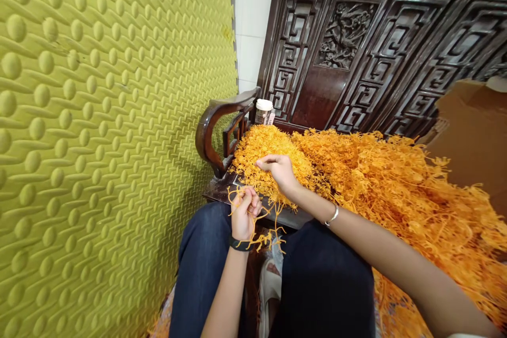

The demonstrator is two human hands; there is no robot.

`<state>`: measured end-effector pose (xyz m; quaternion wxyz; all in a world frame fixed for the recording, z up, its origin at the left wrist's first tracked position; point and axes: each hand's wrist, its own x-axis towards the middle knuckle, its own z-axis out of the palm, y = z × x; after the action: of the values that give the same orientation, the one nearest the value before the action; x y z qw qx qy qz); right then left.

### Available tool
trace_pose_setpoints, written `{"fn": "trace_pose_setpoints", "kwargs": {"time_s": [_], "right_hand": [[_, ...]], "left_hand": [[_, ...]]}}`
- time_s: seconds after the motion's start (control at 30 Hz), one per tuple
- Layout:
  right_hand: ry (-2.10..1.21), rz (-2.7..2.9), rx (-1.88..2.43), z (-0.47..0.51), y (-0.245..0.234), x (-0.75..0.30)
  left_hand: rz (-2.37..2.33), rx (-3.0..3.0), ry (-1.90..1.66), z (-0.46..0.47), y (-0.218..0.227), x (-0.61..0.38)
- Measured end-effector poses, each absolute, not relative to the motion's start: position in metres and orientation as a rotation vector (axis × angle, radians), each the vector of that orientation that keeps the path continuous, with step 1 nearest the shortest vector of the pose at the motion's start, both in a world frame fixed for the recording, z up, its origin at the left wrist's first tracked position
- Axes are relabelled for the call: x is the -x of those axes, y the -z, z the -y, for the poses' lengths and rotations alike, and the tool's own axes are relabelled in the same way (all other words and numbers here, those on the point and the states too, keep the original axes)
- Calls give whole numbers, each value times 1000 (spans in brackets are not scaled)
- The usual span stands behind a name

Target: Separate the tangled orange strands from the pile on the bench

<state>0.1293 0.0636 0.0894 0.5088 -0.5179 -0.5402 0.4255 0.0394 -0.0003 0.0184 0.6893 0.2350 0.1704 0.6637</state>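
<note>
My left hand [244,212] is closed on a branching orange plastic sprig [266,240], whose thin stems dangle over the wrist and between my knees. Above and to the right, my right hand [278,171] has its thumb and fingertips pinched together in front of a pile of small orange pieces [273,142]. Whatever lies in that pinch, if anything, is too small to make out. A much larger heap of orange branching sprigs [388,179] spreads along the bench to the right, partly behind my right forearm.
The dark carved wooden bench [322,92] has a curved armrest [206,129] at left. A clear jar with a white lid [264,111] stands in the corner behind the pile. A yellow-green bumpy foam mat [119,116] rises along the left side. Brown cardboard [471,132] leans at right.
</note>
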Motion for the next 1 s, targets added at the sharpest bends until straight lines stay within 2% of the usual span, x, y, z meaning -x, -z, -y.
{"fn": "trace_pose_setpoints", "kwargs": {"time_s": [0.1,0.17,0.27,0.47,0.6,0.7,1.0], "right_hand": [[-834,1158,1273,-89,-109,-149],[-561,912,1288,-112,-123,-176],[-350,914,1235,-139,-124,-208],[-684,1416,1348,-140,-86,-199],[-492,1547,1389,-139,-81,-203],[-471,1624,1409,-144,-74,-222],[-229,1547,1339,-142,-68,-244]], "left_hand": [[-355,-500,-1475,6,-13,-29],[-344,-486,-1469,11,-8,-20],[-351,-469,-1503,14,-4,-8],[-377,-486,-1532,9,-8,-8],[-390,-560,-1465,11,-11,-14],[-392,-580,-1444,12,-9,-14],[-536,-585,-1435,5,4,-20]]}}
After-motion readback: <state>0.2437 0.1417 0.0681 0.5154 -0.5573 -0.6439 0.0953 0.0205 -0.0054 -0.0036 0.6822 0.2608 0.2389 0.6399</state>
